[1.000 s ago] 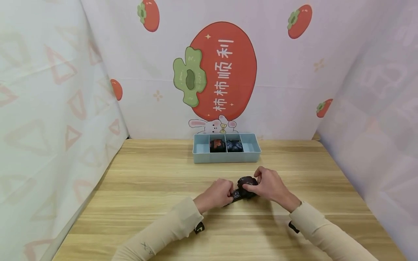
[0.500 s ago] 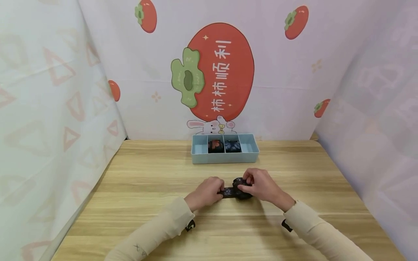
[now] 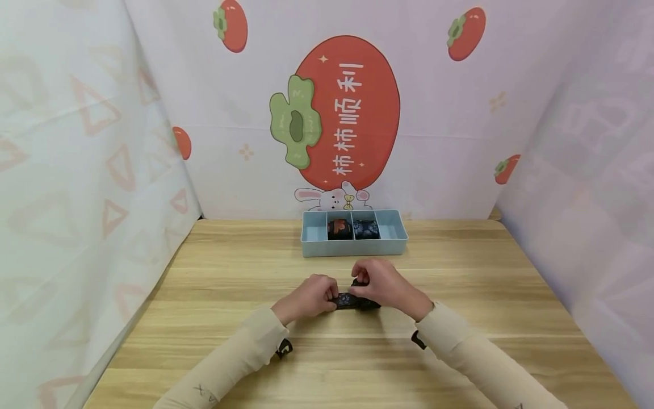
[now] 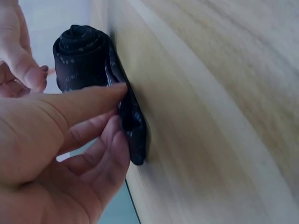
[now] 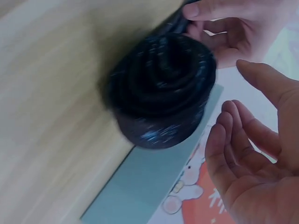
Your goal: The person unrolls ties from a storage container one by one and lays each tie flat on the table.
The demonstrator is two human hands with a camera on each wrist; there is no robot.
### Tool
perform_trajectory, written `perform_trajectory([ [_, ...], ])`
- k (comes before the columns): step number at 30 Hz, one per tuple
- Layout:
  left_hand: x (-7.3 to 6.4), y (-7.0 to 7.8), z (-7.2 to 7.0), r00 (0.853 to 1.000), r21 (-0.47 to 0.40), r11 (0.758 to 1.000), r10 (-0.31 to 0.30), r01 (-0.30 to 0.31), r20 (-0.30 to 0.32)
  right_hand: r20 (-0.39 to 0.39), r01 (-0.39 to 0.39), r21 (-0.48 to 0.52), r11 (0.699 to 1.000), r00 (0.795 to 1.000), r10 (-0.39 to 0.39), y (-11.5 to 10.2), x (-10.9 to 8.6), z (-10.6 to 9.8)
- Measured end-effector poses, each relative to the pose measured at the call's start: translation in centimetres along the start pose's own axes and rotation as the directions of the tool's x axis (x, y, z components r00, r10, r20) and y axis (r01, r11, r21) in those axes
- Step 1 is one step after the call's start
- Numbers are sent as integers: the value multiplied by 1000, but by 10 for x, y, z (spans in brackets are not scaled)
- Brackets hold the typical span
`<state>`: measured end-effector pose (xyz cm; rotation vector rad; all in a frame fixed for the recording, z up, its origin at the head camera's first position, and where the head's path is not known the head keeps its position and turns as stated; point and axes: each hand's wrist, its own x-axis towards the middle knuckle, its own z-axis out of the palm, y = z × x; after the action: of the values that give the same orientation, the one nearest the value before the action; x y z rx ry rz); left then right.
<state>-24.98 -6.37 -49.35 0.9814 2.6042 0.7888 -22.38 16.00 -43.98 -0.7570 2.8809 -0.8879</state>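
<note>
Where the table's [image 3: 204,295] left edge runs, a pale sheet [image 3: 92,199] printed with triangles hangs beside it. From the near edge, left of the middle, comes a beige sleeve [image 3: 225,352], a small black object [image 3: 284,347] next to its cuff. Past that cuff the left hand [image 3: 309,296] pinches the flat end of a dark, flower-patterned cloth [image 3: 346,300] between thumb and fingers. This cloth is near the middle of the table, well apart from both side edges; its right part is wound into a thick roll [image 5: 159,93], lying with its coiled end toward the near edge. Beyond it, by the far edge, stands a light blue box [image 3: 355,248]: its second compartment from the left holds a red-and-black bundle [image 3: 339,229], its third a blue-patterned bundle [image 3: 365,229]. The right hand [image 3: 385,281] is beside the roll, thumb and loosely bent fingers spread; the right wrist view shows them apart from it.
</note>
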Motion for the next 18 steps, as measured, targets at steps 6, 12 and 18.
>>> perform_trajectory([
  [6,-1,-8,-3,999,-52,999,-4,6,40,67,95,-99,991,994,-88,-10,16,4],
  [12,-2,-8,-5,999,-88,996,-10,14,49,94,84,-159,984,993,-69,-8,16,4],
  [18,-2,-7,-7,998,-103,994,-24,29,54,54,11,-154,988,999,-3,-1,10,0],
])
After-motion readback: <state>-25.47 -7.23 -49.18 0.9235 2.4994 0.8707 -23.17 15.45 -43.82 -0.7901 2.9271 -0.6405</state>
